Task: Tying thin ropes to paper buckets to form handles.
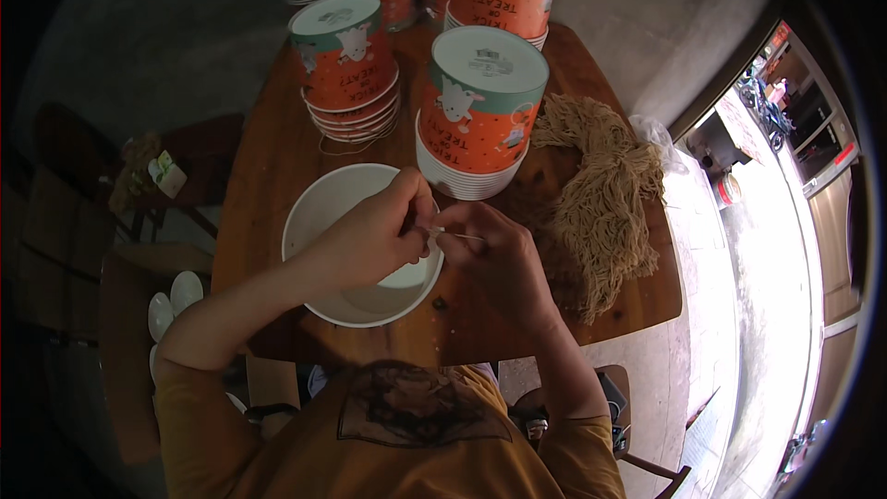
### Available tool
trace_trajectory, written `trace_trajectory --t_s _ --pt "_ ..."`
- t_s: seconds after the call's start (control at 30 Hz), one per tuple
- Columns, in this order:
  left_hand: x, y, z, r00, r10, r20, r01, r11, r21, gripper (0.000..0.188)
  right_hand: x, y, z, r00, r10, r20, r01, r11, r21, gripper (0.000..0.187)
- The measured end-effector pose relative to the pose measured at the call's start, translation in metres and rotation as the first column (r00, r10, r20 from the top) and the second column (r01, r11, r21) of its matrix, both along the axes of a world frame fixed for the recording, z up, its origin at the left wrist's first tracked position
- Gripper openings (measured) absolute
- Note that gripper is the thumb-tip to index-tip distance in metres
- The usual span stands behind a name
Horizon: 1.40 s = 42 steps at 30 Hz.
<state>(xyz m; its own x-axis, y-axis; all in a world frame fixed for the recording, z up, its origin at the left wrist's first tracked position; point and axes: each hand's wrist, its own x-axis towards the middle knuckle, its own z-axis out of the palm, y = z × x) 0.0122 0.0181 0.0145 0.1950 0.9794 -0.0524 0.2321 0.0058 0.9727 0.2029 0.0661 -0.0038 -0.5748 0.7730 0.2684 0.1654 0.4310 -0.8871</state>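
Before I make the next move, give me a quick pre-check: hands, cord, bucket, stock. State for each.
1. Left hand and right hand both on the thin cord: ok, fingertips pinched close together.
2. Cord knotted: cannot tell, the fingers cover it.
3. Open bucket upright on the table: ok, mouth up, beneath the left hand.
4. Bucket interior fully visible: not ok, the left hand and forearm block part of it.
5. Cord bundle on the table: ok, right side, heaped loosely.
6. Right hand clear of the front bucket stack: cannot tell, they nearly meet in this view.
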Motion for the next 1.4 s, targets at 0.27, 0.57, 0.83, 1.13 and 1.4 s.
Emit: trace_trajectory --t_s 0.27,0.57,0.83,1.13,1.4 --pt "0.004 -0.007 -0.001 0.938 0.111 -0.327 0.015 0.933 0.360 0.023 -0.009 0.002 -0.002 0.998 -0.050 0.045 0.042 0.986 0.162 0.008" --pt "0.009 -0.004 -0.009 0.774 0.216 -0.595 0.292 0.712 0.639 0.028 0.004 -0.013 0.002 0.992 -0.052 0.117 0.048 0.998 0.032 0.017" --pt "0.002 0.005 0.001 0.701 0.072 -0.709 0.426 0.756 0.498 0.028 0.000 -0.008 -0.012 0.985 -0.169 0.029 0.170 0.985 -0.012 0.021" --pt "0.004 -0.005 0.009 0.975 0.028 -0.220 0.021 0.976 0.218 0.013 -0.004 -0.006 -0.016 0.961 -0.067 -0.267 -0.060 0.895 -0.442 0.007" --pt "0.000 0.001 -0.004 0.997 -0.036 -0.074 0.034 0.999 -0.033 0.015 -0.003 -0.011 -0.029 0.961 -0.069 -0.268 -0.030 0.937 -0.349 0.008"
